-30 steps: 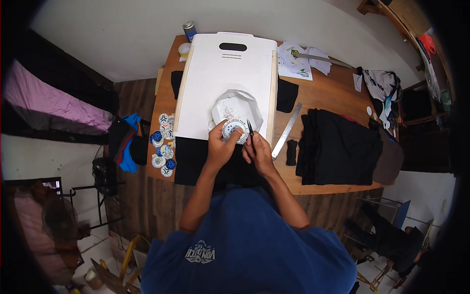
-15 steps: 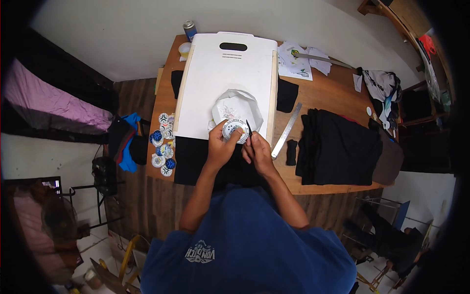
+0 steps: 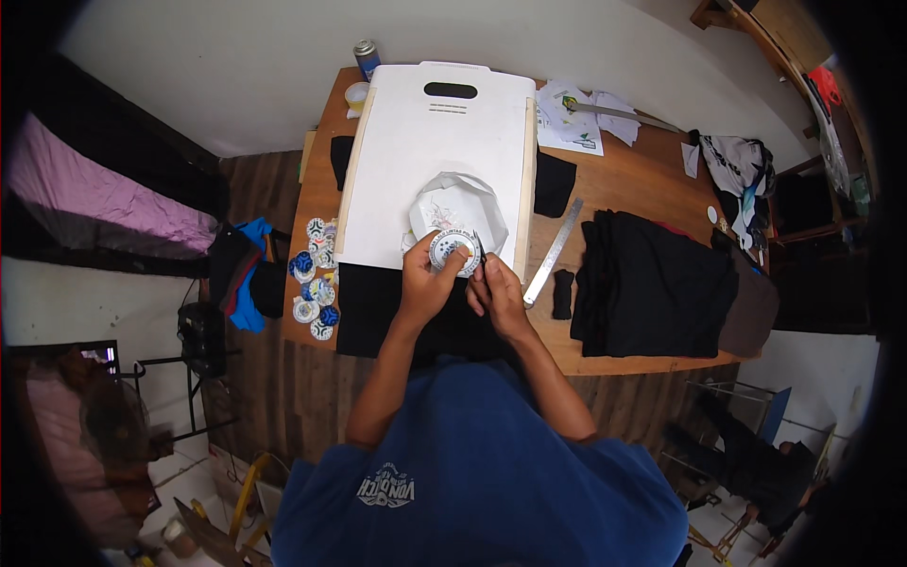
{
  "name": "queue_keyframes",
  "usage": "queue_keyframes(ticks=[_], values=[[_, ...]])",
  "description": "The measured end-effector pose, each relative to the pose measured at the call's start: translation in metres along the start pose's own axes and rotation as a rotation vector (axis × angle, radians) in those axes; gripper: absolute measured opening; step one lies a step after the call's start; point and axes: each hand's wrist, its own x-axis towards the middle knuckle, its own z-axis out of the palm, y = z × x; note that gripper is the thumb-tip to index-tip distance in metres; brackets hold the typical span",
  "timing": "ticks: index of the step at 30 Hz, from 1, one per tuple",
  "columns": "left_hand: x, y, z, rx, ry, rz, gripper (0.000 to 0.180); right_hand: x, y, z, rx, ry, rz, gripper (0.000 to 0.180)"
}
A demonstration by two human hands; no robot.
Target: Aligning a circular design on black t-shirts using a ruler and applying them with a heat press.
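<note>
My left hand point(image 3: 425, 285) pinches a round white embroidered-looking patch point(image 3: 444, 244) with dark lettering round its rim, the thumb lying over its face. In my right hand point(image 3: 503, 300) is a small pair of dark scissors point(image 3: 478, 241), its blades a little apart at the patch's right edge. Both hands are over the near side of a shallow white paper tray point(image 3: 491, 206) with thin thread-like scraps in it. Under the tray lies a large white board point(image 3: 387, 170) with a dark slot near its far end. Black cloth point(image 3: 368, 312) hangs or lies just below the board's near edge.
Several round blue and white patches point(image 3: 316, 293) lie left of the board. To the right are a steel ruler point(image 3: 554, 251), a small black strip point(image 3: 563, 295) and a folded black cloth stack point(image 3: 652, 283). A spray can point(image 3: 367, 60) stands at the far left corner.
The scissor blades have parted slightly beside the patch. My hands and the patch stay almost in the same place.
</note>
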Motion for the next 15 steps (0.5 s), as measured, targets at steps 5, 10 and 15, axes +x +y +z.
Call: queue_keyframes(ticks=[5,10,15], values=[[-0.0005,0.0005,0.0008,-0.004,0.004,-0.001,0.006,-0.0003,-0.0012,0.0009,-0.026,0.006,-0.004,0.041],[-0.0001,-0.0001,0.0005,0.023,-0.021,-0.079,0.006,-0.0009,0.0001,-0.0031,0.028,-0.013,-0.073,0.041],[-0.0001,-0.0017,-0.0005,-0.003,-0.002,-0.007,0.006,-0.0013,0.0029,-0.0056,0.002,-0.009,0.019,0.041]])
